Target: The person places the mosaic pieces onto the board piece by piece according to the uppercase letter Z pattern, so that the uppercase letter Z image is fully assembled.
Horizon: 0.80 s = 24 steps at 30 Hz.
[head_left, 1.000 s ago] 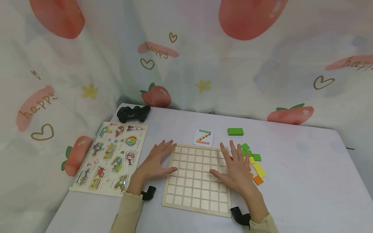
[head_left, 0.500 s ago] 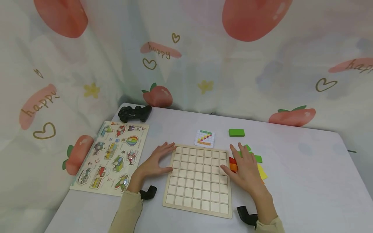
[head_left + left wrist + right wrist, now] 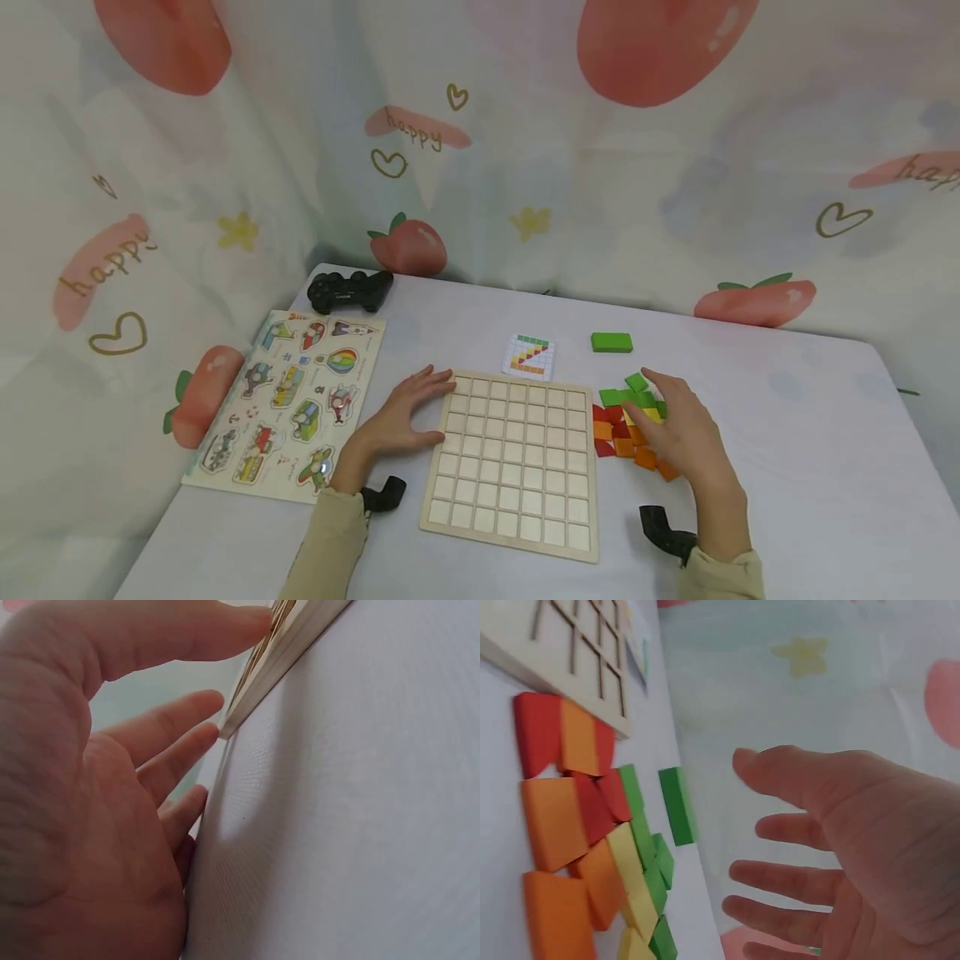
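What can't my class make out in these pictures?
Head view: parts of some coloured tiles, behind the right hand.
Head view: label on the black controller, too small.
Left wrist view: most of the grid board, beyond the top edge.
Right wrist view: one orange tile, cut by bottom edge.

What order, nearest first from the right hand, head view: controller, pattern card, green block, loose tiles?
1. Loose tiles, beside the right hand.
2. Green block, beyond the tiles.
3. Pattern card, beyond the board.
4. Controller, at far left.

Pale wooden grid board [image 3: 512, 473], flat — red, orange, yellow, green tiles [image 3: 621, 430] clustered just beside its right edge.
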Each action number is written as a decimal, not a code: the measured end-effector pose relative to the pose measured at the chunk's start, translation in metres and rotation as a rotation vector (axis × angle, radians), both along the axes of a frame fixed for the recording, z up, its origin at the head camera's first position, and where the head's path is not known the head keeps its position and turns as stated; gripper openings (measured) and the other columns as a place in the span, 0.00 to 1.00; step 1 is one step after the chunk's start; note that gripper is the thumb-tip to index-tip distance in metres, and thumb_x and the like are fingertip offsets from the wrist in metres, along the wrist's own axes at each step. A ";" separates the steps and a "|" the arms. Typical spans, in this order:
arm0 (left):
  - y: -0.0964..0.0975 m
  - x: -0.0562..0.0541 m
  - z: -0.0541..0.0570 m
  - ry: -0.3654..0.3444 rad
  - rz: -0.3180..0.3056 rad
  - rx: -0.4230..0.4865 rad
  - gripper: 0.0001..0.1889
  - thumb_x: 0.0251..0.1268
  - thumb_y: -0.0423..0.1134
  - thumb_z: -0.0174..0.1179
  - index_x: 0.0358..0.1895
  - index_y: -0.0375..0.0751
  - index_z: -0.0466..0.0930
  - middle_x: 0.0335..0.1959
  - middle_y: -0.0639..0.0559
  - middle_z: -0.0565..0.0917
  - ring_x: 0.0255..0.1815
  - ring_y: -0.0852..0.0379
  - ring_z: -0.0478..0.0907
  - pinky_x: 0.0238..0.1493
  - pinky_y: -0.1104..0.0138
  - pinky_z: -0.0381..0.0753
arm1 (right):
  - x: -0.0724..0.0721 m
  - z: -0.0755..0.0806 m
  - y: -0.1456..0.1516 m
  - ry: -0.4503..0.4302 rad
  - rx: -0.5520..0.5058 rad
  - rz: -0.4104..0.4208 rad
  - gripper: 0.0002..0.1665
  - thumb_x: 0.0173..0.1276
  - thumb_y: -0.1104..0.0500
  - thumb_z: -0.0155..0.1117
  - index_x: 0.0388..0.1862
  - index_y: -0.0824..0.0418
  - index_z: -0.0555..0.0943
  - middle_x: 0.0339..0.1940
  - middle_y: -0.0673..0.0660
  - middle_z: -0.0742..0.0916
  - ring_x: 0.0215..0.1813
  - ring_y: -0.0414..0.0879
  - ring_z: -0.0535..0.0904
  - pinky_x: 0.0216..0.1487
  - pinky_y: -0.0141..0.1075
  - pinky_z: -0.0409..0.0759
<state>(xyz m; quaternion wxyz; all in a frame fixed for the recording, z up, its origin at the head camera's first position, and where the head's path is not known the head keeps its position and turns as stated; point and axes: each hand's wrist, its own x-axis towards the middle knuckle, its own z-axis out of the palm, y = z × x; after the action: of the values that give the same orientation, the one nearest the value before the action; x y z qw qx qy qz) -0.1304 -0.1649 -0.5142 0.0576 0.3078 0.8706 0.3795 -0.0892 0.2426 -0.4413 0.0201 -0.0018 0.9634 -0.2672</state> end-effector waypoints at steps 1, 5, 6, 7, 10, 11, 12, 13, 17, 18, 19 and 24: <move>0.000 0.000 -0.001 0.001 0.001 -0.002 0.39 0.50 0.43 0.69 0.70 0.41 0.70 0.75 0.46 0.64 0.79 0.41 0.48 0.75 0.42 0.46 | -0.002 0.001 0.002 -0.024 -0.008 -0.015 0.40 0.70 0.48 0.62 0.73 0.68 0.63 0.68 0.75 0.68 0.66 0.72 0.64 0.60 0.69 0.68; 0.002 0.000 -0.002 -0.001 0.010 -0.019 0.39 0.49 0.43 0.69 0.70 0.42 0.70 0.76 0.47 0.63 0.79 0.42 0.48 0.75 0.42 0.47 | -0.012 0.000 0.009 -0.068 -0.036 -0.048 0.41 0.71 0.47 0.59 0.75 0.67 0.61 0.69 0.76 0.67 0.67 0.73 0.62 0.61 0.71 0.66; 0.003 0.000 -0.002 -0.004 0.011 -0.024 0.40 0.49 0.43 0.69 0.70 0.42 0.70 0.76 0.47 0.63 0.79 0.42 0.48 0.75 0.42 0.46 | -0.014 -0.001 0.010 -0.069 -0.041 -0.052 0.41 0.71 0.47 0.59 0.75 0.68 0.61 0.69 0.76 0.67 0.67 0.73 0.62 0.62 0.71 0.66; 0.004 0.000 -0.002 0.000 0.012 -0.033 0.39 0.50 0.43 0.69 0.70 0.42 0.69 0.76 0.48 0.62 0.79 0.43 0.47 0.76 0.43 0.46 | -0.016 -0.002 0.010 -0.070 -0.044 -0.056 0.41 0.71 0.48 0.59 0.75 0.68 0.61 0.69 0.76 0.67 0.67 0.73 0.62 0.62 0.71 0.65; 0.004 0.000 0.000 0.005 0.019 -0.042 0.39 0.50 0.41 0.69 0.70 0.42 0.70 0.76 0.48 0.62 0.79 0.44 0.47 0.76 0.44 0.46 | -0.021 -0.009 0.011 -0.068 -0.049 -0.071 0.38 0.71 0.51 0.60 0.73 0.68 0.63 0.67 0.76 0.69 0.65 0.71 0.64 0.61 0.70 0.68; 0.004 -0.001 0.000 0.007 0.020 -0.042 0.39 0.50 0.41 0.69 0.70 0.42 0.70 0.76 0.48 0.62 0.79 0.43 0.47 0.76 0.44 0.46 | -0.022 -0.012 0.011 -0.065 -0.046 -0.077 0.37 0.71 0.52 0.61 0.72 0.68 0.64 0.66 0.75 0.71 0.64 0.71 0.65 0.60 0.69 0.69; 0.004 -0.001 0.001 0.011 0.021 -0.041 0.39 0.50 0.40 0.68 0.70 0.42 0.70 0.76 0.48 0.63 0.79 0.43 0.47 0.76 0.44 0.46 | -0.023 -0.015 0.010 -0.061 -0.043 -0.086 0.36 0.70 0.52 0.61 0.72 0.68 0.66 0.64 0.75 0.72 0.62 0.70 0.67 0.59 0.68 0.71; 0.003 -0.001 0.001 0.014 0.022 -0.040 0.39 0.49 0.40 0.68 0.70 0.41 0.70 0.76 0.47 0.63 0.79 0.43 0.48 0.76 0.43 0.46 | -0.024 -0.018 0.009 -0.055 -0.037 -0.096 0.35 0.70 0.53 0.62 0.71 0.68 0.67 0.62 0.75 0.73 0.61 0.70 0.68 0.58 0.67 0.73; 0.002 -0.001 0.000 0.012 0.028 -0.037 0.39 0.48 0.39 0.69 0.70 0.40 0.70 0.76 0.47 0.63 0.79 0.43 0.48 0.76 0.43 0.46 | -0.028 -0.030 0.004 -0.012 -0.019 -0.175 0.33 0.69 0.52 0.63 0.66 0.71 0.72 0.53 0.74 0.77 0.52 0.66 0.73 0.50 0.59 0.79; 0.001 0.000 0.000 0.010 0.029 -0.036 0.39 0.48 0.39 0.69 0.70 0.40 0.70 0.76 0.47 0.63 0.79 0.43 0.48 0.76 0.43 0.46 | -0.029 -0.033 0.002 0.006 -0.014 -0.199 0.32 0.69 0.52 0.63 0.65 0.71 0.73 0.51 0.73 0.78 0.50 0.65 0.73 0.47 0.57 0.80; 0.001 0.000 0.000 0.009 0.030 -0.036 0.39 0.48 0.39 0.69 0.70 0.40 0.70 0.76 0.47 0.63 0.79 0.43 0.48 0.76 0.44 0.46 | -0.030 -0.035 0.001 0.022 -0.008 -0.225 0.32 0.69 0.52 0.63 0.64 0.72 0.74 0.49 0.73 0.78 0.48 0.64 0.74 0.45 0.56 0.80; 0.002 0.000 -0.002 0.007 0.025 -0.039 0.41 0.49 0.40 0.70 0.71 0.39 0.68 0.76 0.47 0.62 0.79 0.43 0.47 0.77 0.45 0.44 | -0.036 -0.044 -0.006 0.083 0.029 -0.330 0.29 0.68 0.52 0.62 0.57 0.75 0.78 0.43 0.72 0.80 0.41 0.64 0.73 0.37 0.52 0.77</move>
<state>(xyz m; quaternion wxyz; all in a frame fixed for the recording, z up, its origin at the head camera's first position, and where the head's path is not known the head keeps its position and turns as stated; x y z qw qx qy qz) -0.1305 -0.1628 -0.5161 0.0559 0.2971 0.8818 0.3620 -0.1252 0.2366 -0.4850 -0.0639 0.1459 0.9543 -0.2528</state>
